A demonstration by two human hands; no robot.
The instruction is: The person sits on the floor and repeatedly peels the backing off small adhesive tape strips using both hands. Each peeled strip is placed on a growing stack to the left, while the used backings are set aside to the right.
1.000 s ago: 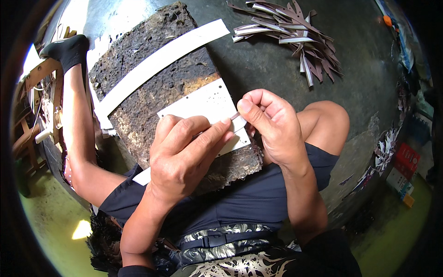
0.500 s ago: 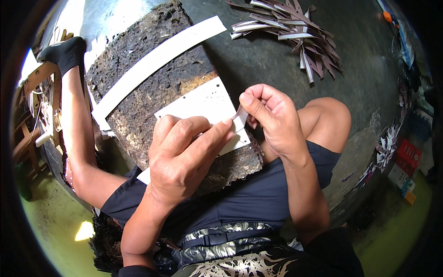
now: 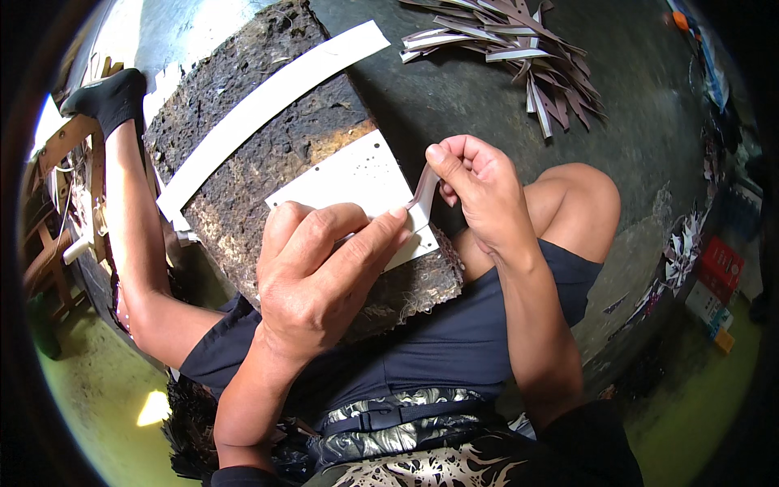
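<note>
A narrow strip [image 3: 425, 190], white on one side and brownish on the other, bends upward between my hands. My right hand [image 3: 484, 195] pinches its raised end between thumb and curled fingers. The fingertips of my left hand [image 3: 312, 272] press the strip's lower part down at the right side of a white sheet [image 3: 349, 177]. That sheet has small dark holes or dots and lies on a rough, dark block [image 3: 243, 93]. What lies under my left palm is hidden.
A long curved white strip [image 3: 272, 112] lies across the block's far part. Beyond it, to the right, many brown and white strips [image 3: 527, 53] are heaped on the dark floor. Scraps [image 3: 683, 252] and a red box [image 3: 719, 269] are at the far right, wooden framing [image 3: 69, 150] at the left.
My right hand has shifted slightly right and up, and more of the bent strip shows between the hands. The left hand stays nearly in place.
</note>
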